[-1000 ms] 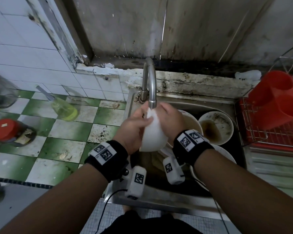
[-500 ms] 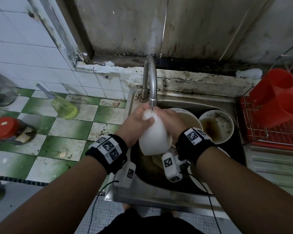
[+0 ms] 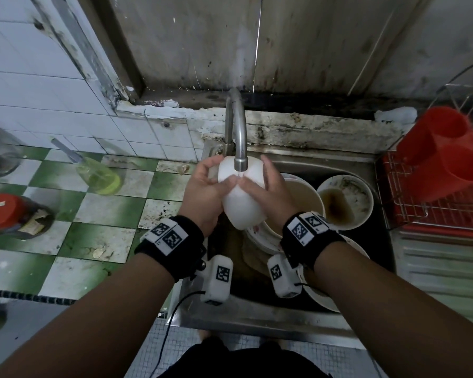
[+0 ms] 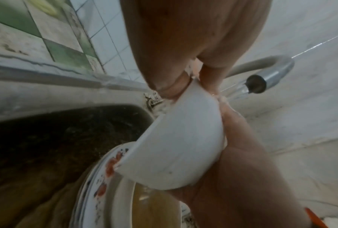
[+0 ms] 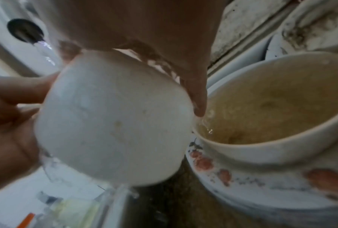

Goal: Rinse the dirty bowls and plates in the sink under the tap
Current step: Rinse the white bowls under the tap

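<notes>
Over the sink (image 3: 257, 317) I hold a white bowl (image 3: 243, 205) tilted on its side under the tap (image 3: 236, 126), whose spout pours water onto it. My left hand (image 3: 213, 173) pinches the bowl's rim (image 4: 191, 86) between thumb and fingers. My right hand (image 3: 257, 173) wraps the other side, its palm (image 4: 242, 169) against the bowl's base. In the right wrist view water runs off the bowl (image 5: 113, 123). Below it a larger bowl of brownish water (image 5: 271, 115) sits on a flower-patterned plate (image 5: 242, 185).
Another dirty bowl (image 3: 344, 200) and more plates (image 3: 325, 298) lie in the sink's right part. A red plastic holder (image 3: 443, 159) stands in a wire rack (image 3: 421, 214) on the right. A yellow-green soap bottle (image 3: 99, 175) and a red-lidded jar (image 3: 8, 214) stand on the tiled counter.
Both hands have shifted their hold and pushed the bowl's upper edge further back, past the spout. The bowl is still under the running water.
</notes>
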